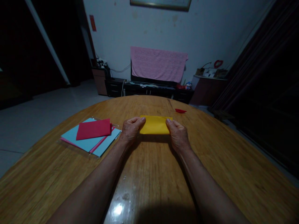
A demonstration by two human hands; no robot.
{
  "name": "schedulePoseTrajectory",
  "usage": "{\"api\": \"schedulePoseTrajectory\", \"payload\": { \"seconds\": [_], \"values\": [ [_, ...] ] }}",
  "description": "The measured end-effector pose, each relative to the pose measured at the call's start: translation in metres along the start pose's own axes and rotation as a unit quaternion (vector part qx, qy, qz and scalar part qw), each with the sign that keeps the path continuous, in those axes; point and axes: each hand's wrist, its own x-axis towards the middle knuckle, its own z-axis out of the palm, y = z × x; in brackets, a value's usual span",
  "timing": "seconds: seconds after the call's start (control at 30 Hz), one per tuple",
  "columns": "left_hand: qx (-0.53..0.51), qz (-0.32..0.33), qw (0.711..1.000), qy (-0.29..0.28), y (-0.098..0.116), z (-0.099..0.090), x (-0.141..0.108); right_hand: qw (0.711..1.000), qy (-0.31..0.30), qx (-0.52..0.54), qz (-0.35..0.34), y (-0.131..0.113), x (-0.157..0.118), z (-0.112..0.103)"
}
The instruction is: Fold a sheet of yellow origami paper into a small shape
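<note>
The yellow paper (156, 126) — a flat, wide rectangle — extends left to right around the scene's middle.

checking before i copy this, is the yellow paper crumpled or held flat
Flat: the yellow paper shows a smooth rectangular face between the left hand and right hand. Whether it has folded layers, I cannot tell.

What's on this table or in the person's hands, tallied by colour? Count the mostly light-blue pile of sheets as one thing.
Yellow: 1, the paper between left hand and right hand
Pinkish red: 1, the folded piece atop the pile
Light blue: 1, that pile
Red: 1, the small item farther off
Total: 4
</note>
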Motion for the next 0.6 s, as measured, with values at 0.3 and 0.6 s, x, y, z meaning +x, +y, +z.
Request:
{"api": "schedulePoseTrajectory", "payload": {
  "seconds": [0.3, 0.6],
  "values": [
    [0.025, 0.016, 1.000, -0.003, -0.0024, -0.0026, 0.0014, 1.000, -0.010, 0.000, -0.001, 0.0039, 0.0014, -0.0028],
    [0.061, 0.010, 0.998, 0.002, -0.0007, -0.0024, -0.0002, 0.997, -0.003, -0.069, -0.015, 0.0027, 0.0014, -0.0043]
  ]
}}
